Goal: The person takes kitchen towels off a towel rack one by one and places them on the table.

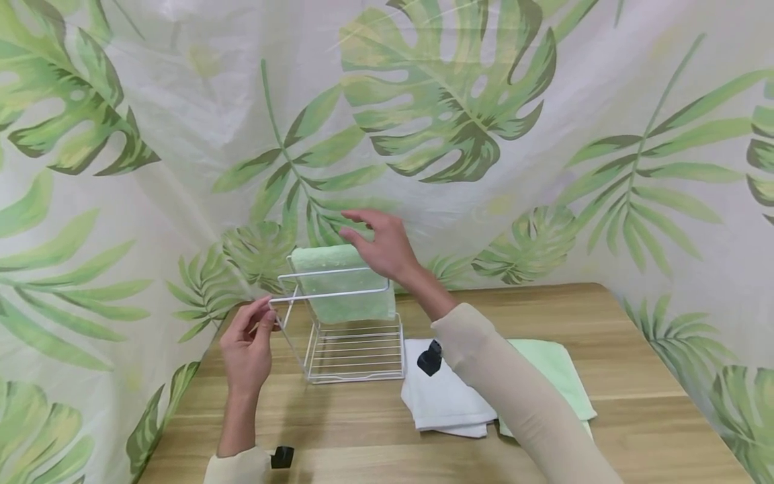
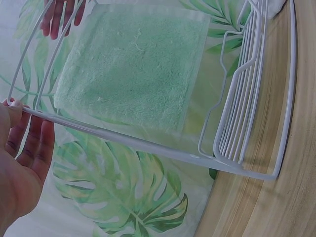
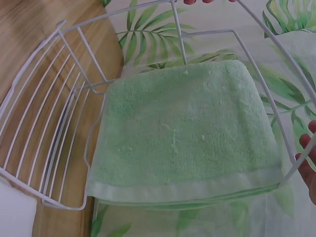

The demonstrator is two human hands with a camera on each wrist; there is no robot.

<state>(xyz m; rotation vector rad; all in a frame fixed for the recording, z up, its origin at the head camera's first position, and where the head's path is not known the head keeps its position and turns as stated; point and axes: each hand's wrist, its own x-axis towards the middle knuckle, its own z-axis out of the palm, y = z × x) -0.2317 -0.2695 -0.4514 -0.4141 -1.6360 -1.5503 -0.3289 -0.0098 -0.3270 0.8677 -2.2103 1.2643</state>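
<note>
A white wire rack (image 1: 329, 294) stands on the table, with slatted wires at its base and bars at the top. Over its rear top bar hangs a folded light green towel (image 1: 345, 302), its fuzzy face filling much of the right wrist view (image 3: 177, 128). My left hand (image 1: 248, 346) pinches the rack's upper front-left corner between thumb and fingers. Above the rack's right side, my right hand (image 1: 387, 245) is held with fingers extended and nothing between them, close to the towel's top edge. Whether it touches the rack cannot be told.
Right of the rack, folded white towels (image 1: 447, 407) lie on the wooden table (image 1: 641, 403). Beside them is a folded light green towel (image 1: 550, 370), partly covered by my right sleeve (image 1: 526, 396). A leaf-patterned curtain (image 1: 447, 202) hangs behind the table.
</note>
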